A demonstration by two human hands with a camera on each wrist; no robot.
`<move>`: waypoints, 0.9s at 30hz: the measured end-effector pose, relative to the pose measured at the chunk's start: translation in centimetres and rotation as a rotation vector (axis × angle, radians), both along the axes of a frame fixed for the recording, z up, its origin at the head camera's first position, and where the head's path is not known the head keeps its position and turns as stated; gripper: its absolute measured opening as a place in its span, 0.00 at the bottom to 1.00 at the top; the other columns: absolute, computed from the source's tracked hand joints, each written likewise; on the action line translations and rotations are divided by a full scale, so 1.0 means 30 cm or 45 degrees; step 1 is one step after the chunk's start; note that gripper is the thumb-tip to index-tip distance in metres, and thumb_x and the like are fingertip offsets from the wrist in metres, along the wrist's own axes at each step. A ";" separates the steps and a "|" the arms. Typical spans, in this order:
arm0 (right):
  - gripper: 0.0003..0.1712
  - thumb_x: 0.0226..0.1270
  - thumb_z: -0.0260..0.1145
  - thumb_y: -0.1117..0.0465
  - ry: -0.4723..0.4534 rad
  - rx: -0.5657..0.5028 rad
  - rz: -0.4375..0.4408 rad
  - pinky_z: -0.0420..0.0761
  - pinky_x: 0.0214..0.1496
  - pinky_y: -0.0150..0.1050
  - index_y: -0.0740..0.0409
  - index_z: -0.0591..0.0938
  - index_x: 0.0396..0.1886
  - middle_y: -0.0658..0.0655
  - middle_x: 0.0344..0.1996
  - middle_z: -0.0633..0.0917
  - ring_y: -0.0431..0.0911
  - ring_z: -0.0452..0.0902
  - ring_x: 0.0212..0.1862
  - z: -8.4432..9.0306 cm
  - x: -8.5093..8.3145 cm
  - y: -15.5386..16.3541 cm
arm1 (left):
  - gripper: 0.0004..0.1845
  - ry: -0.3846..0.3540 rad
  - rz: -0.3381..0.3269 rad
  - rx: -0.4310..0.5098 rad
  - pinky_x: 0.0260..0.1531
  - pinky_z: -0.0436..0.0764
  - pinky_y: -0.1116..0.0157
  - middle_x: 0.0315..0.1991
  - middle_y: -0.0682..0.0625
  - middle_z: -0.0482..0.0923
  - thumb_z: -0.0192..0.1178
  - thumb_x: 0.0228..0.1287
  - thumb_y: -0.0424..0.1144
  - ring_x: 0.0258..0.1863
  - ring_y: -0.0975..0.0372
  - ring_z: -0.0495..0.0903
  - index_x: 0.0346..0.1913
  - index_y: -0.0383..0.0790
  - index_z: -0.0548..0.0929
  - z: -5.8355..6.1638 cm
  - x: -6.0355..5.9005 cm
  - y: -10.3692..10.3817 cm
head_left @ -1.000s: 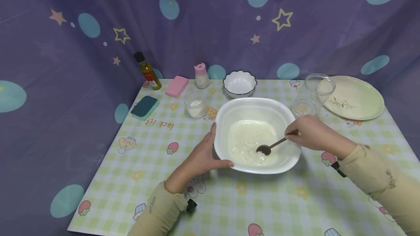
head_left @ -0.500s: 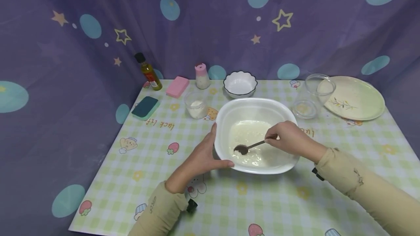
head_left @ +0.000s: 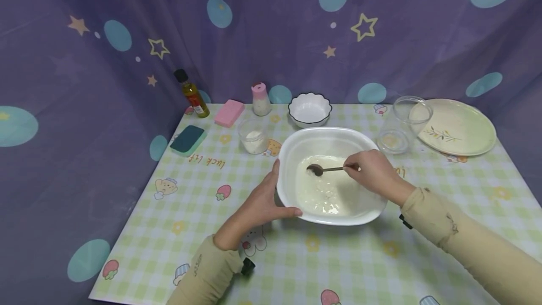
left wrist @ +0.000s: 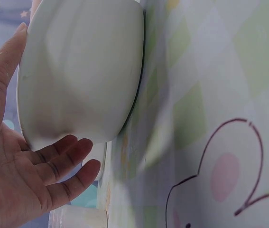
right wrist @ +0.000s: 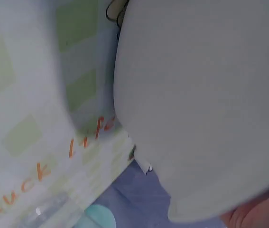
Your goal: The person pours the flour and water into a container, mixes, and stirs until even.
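A large white basin [head_left: 332, 219] holds a milky, lumpy white mixture [head_left: 323, 196]. My left hand [head_left: 262, 201] grips the basin's near left corner. In the left wrist view, its thumb lies at the rim and its fingertips [left wrist: 84, 145] bend against the outer wall. Over the basin's right side, my right hand [head_left: 374, 173] pinches the handle of a dark brown spoon [head_left: 315, 170]. The spoon's bowl dips into the far left part of the mixture. In the right wrist view, the basin's wall [right wrist: 196, 104] hides the spoon and most of the hand.
Behind the basin are a scalloped white bowl [head_left: 310, 109], a plastic cup [head_left: 254, 142] of white powder, and a pink-topped shaker [head_left: 260, 100]. Sponges [head_left: 188, 139] and an oil bottle [head_left: 192, 95] stand at left. A clear container [head_left: 394, 142] and an oval plate [head_left: 470, 126] are right.
The right hand has carried the spoon from the basin's near right part leftward, then away toward the far side through the mixture. The left hand stays on the basin.
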State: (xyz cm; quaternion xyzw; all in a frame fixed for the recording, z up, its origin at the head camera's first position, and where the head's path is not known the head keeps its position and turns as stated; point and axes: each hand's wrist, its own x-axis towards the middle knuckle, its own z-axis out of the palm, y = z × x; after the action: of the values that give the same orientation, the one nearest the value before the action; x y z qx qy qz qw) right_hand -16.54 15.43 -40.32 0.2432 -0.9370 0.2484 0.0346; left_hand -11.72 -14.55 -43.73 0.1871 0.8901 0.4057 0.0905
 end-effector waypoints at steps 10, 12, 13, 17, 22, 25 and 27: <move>0.06 0.59 0.67 0.70 0.006 0.135 -0.022 0.78 0.30 0.44 0.59 0.89 0.29 0.52 0.24 0.86 0.47 0.80 0.27 0.067 0.013 0.081 | 0.73 -0.016 0.019 0.007 0.68 0.58 0.52 0.78 0.53 0.43 0.77 0.40 0.62 0.74 0.59 0.51 0.78 0.52 0.33 0.000 0.003 0.001; 0.06 0.60 0.67 0.70 -0.022 0.168 -0.005 0.77 0.28 0.41 0.58 0.88 0.28 0.50 0.23 0.85 0.45 0.77 0.26 0.080 0.018 0.099 | 0.73 -0.012 0.018 0.011 0.68 0.59 0.51 0.78 0.53 0.43 0.77 0.40 0.62 0.74 0.59 0.52 0.78 0.53 0.33 0.001 0.004 0.002; 0.06 0.60 0.67 0.70 -0.040 0.179 0.007 0.76 0.27 0.39 0.58 0.88 0.28 0.49 0.22 0.84 0.43 0.76 0.25 0.086 0.020 0.107 | 0.73 -0.012 0.017 0.012 0.68 0.59 0.51 0.78 0.53 0.44 0.77 0.40 0.62 0.74 0.59 0.52 0.78 0.52 0.33 0.001 0.004 0.002; 0.06 0.59 0.68 0.69 -0.088 0.237 0.062 0.73 0.28 0.39 0.56 0.88 0.26 0.45 0.20 0.82 0.40 0.71 0.24 0.108 0.028 0.134 | 0.73 -0.015 0.018 0.006 0.68 0.59 0.51 0.78 0.52 0.44 0.77 0.41 0.62 0.74 0.58 0.52 0.78 0.52 0.33 0.004 0.005 0.002; 0.05 0.55 0.72 0.69 -0.115 0.245 0.148 0.76 0.31 0.40 0.54 0.89 0.26 0.44 0.23 0.85 0.39 0.74 0.26 0.123 0.042 0.151 | 0.73 -0.021 0.024 0.004 0.68 0.59 0.51 0.78 0.52 0.43 0.77 0.41 0.61 0.74 0.58 0.51 0.78 0.52 0.32 0.005 0.005 0.001; 0.06 0.55 0.72 0.69 -0.163 0.203 0.192 0.77 0.30 0.37 0.54 0.89 0.26 0.45 0.25 0.86 0.37 0.75 0.27 0.122 0.051 0.149 | 0.73 -0.019 0.025 0.005 0.68 0.58 0.51 0.78 0.53 0.43 0.77 0.41 0.62 0.74 0.58 0.51 0.78 0.53 0.32 0.004 0.004 0.000; 0.05 0.56 0.72 0.68 -0.205 0.163 0.211 0.77 0.29 0.35 0.54 0.89 0.27 0.45 0.25 0.86 0.36 0.76 0.27 0.118 0.056 0.143 | 0.72 -0.016 0.020 0.009 0.68 0.58 0.51 0.78 0.53 0.43 0.77 0.41 0.61 0.74 0.59 0.51 0.78 0.53 0.32 0.002 0.004 0.000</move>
State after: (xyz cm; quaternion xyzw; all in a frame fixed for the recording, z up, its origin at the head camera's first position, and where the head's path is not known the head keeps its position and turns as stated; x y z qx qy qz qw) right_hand -14.86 19.72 -36.78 0.3006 -0.9274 0.2087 -0.0771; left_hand -11.61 -14.55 -43.66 0.1779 0.8894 0.4109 0.0922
